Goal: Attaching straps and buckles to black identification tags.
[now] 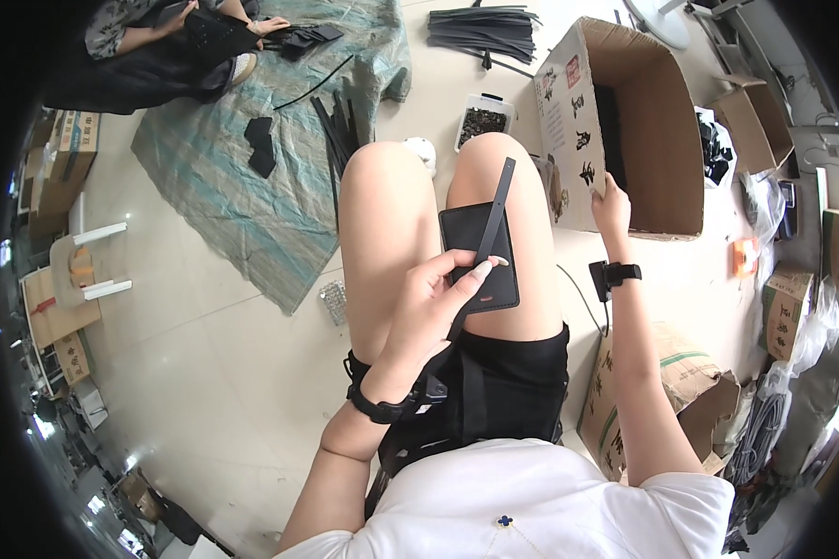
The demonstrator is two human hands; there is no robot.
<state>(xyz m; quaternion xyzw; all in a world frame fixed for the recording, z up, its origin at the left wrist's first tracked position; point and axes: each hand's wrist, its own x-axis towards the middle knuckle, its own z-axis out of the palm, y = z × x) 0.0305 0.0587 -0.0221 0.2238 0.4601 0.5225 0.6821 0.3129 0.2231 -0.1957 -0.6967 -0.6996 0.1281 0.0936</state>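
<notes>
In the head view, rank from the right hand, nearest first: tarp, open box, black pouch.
1. Open box: touching the right hand.
2. Black pouch: to its left, in the left hand.
3. Tarp: farther left and ahead.

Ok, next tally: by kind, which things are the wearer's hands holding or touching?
Stitched black piece, left hand: 1
Black strap, left hand: 1
Cardboard box, right hand on its edge: 1
Total: 3
</notes>
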